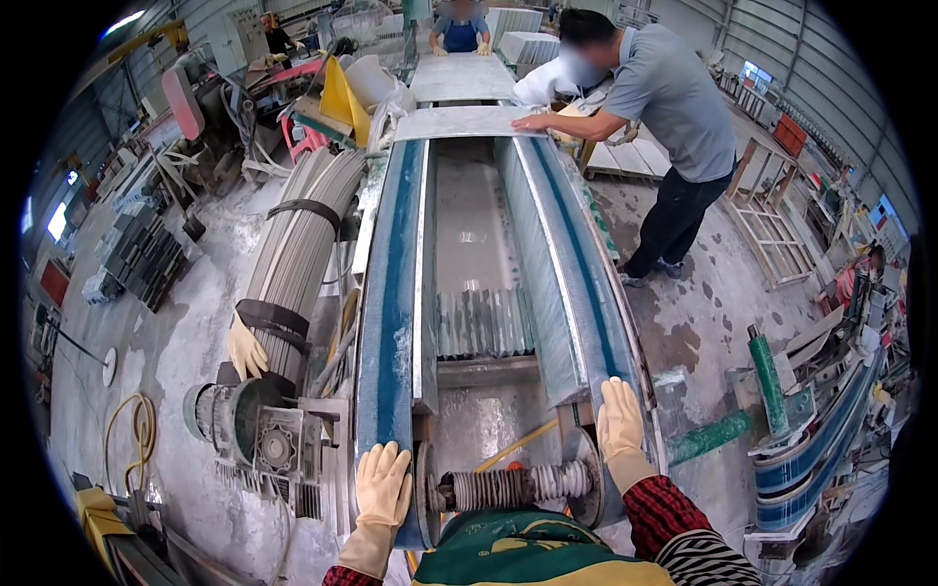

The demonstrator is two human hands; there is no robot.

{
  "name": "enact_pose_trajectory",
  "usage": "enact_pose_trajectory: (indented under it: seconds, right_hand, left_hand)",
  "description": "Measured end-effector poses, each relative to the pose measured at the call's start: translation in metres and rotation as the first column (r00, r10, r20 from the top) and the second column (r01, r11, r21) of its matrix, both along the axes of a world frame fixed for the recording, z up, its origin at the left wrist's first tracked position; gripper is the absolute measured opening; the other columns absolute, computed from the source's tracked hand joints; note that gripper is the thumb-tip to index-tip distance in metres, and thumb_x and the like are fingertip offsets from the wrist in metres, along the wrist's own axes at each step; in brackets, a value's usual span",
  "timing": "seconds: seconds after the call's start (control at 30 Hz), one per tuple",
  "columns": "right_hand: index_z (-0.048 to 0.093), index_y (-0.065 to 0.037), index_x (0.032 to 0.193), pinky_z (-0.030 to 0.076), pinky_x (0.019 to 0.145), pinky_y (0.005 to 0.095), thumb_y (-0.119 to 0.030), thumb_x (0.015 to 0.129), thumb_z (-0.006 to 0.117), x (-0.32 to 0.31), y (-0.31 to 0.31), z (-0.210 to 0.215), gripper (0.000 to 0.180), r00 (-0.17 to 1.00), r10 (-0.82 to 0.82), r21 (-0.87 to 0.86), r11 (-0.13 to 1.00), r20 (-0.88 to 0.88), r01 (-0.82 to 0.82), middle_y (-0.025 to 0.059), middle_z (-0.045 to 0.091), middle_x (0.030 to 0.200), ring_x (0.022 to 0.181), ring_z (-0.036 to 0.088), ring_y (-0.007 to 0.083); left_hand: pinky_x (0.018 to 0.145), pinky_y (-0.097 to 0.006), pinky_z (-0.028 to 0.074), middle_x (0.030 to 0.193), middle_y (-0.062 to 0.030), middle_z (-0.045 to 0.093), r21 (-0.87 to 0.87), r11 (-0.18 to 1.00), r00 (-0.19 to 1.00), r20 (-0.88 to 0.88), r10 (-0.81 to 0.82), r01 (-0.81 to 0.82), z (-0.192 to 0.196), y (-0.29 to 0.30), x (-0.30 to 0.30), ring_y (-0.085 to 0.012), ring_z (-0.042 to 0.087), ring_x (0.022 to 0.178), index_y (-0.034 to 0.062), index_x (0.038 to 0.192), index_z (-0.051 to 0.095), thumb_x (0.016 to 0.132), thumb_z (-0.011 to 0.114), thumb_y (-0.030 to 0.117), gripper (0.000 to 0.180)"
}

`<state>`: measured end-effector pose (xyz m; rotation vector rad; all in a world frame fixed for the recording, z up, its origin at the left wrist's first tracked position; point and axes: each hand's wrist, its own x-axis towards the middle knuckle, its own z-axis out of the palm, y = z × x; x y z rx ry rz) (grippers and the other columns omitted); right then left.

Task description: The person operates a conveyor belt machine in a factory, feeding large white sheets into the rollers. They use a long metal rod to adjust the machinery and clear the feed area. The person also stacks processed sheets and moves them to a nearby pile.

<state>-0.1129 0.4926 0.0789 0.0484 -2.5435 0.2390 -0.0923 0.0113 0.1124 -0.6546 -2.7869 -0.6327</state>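
Note:
My left hand [383,484], in a cream rubber glove, lies flat on the near end of the left blue conveyor belt [395,322]. On the right blue belt [584,264] rests my right hand [621,422], gloved alike, fingers stretched forward. Neither hand holds anything. Farther up, a pale stone slab [459,122] spans both belts. A co-worker [674,107] in a grey shirt leans in from the right with one bare hand on that slab. Behind it lies another light slab [461,76], with a second person [459,35] in a blue apron at its far end.
Between the belts is an open trough [473,225], with a ribbed roller shaft [513,484] close to my body. At left stand a motor [264,435] and a strapped bundle of long strips [311,234] with a loose glove [246,348] on it. A green roller [708,436] juts out at right.

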Motion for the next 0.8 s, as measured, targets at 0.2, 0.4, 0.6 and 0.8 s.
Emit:
enact_pose_trajectory:
  seconds: [0.2,0.4,0.6,0.8]
  right_hand:
    - [0.064,0.000,0.145,0.043,0.126,0.0548,-0.005,0.100,0.064,0.007,0.005,-0.007,0.046,0.980,-0.035,-0.090,0.994,0.198,0.054,0.0253,0.065,0.151,0.143,0.057,0.0490]
    - [0.063,0.001,0.146,0.043,0.126,0.0555,-0.005,0.100,0.064,0.009,0.004,-0.003,0.046,0.975,-0.036,-0.103,0.993,0.221,0.060,0.0259,0.064,0.151,0.143,0.057,0.0499]
    - [0.063,0.000,0.147,0.043,0.126,0.0555,-0.005,0.100,0.065,0.011,0.008,-0.009,0.047,0.980,-0.039,-0.095,0.994,0.195,0.058,0.0258,0.065,0.152,0.143,0.057,0.0497]
    - [0.067,0.003,0.134,0.051,0.111,0.0540,-0.001,0.092,0.066,0.006,0.000,-0.005,0.042,1.000,-0.001,-0.005,1.000,0.026,0.001,0.0245,0.068,0.138,0.125,0.062,0.0475]
  left_hand:
    - [0.120,-0.059,0.042,0.145,-0.0228,0.063,-0.012,1.000,1.000,-0.012,0.009,-0.009,-0.003,-0.001,0.003,-0.0488,0.056,0.135,0.0028,0.137,0.069,0.090,0.073,0.013,0.049]
    - [0.120,-0.059,0.041,0.145,-0.0226,0.063,-0.017,1.000,1.000,0.011,0.010,-0.010,-0.002,0.000,0.005,-0.0487,0.056,0.135,0.0031,0.137,0.069,0.090,0.073,0.014,0.049]
    - [0.120,-0.058,0.041,0.144,-0.0221,0.063,-0.017,1.000,1.000,-0.006,0.008,-0.008,-0.004,0.003,0.006,-0.0482,0.056,0.135,0.0031,0.136,0.068,0.090,0.073,0.014,0.048]
    - [0.120,-0.058,0.042,0.143,-0.0217,0.063,-0.007,1.000,1.000,0.026,0.011,-0.011,0.001,0.000,0.007,-0.0478,0.056,0.134,0.0031,0.136,0.068,0.090,0.073,0.014,0.048]
